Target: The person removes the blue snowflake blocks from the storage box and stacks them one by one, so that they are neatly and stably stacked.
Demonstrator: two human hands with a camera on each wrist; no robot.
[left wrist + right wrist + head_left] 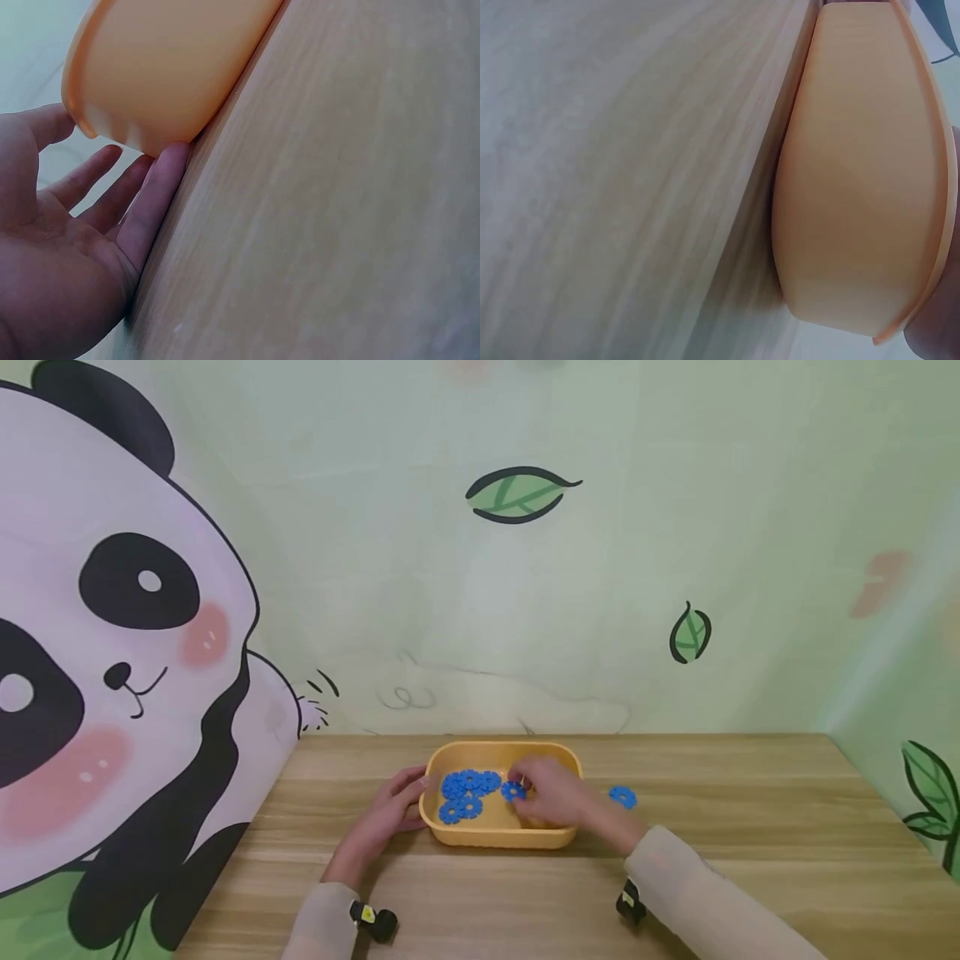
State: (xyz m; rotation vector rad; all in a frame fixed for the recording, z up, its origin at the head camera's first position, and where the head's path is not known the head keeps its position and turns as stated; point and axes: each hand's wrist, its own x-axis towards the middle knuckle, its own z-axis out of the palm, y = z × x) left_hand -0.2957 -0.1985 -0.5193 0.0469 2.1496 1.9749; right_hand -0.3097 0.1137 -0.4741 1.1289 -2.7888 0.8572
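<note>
A yellow-orange plastic tray (502,837) sits on the table with several blue snowflake-shaped discs (469,808) lying in its left half. My right hand (551,792) reaches over the right side of the tray and pinches one blue snowflake disc (513,791) inside it. At the tray's left end, my left hand (393,806) touches the outer wall, its thumb by the rim and its fingers extended along the side in the left wrist view. The right wrist view shows the tray's outer wall (859,172), which hides the right hand's fingers.
One loose blue snowflake disc (622,797) lies on the wooden table (480,902) to the right of the tray. Behind the table's back edge hangs a pale green backdrop (420,568) printed with a panda and leaves. Small black cameras (384,926) are on both wrists.
</note>
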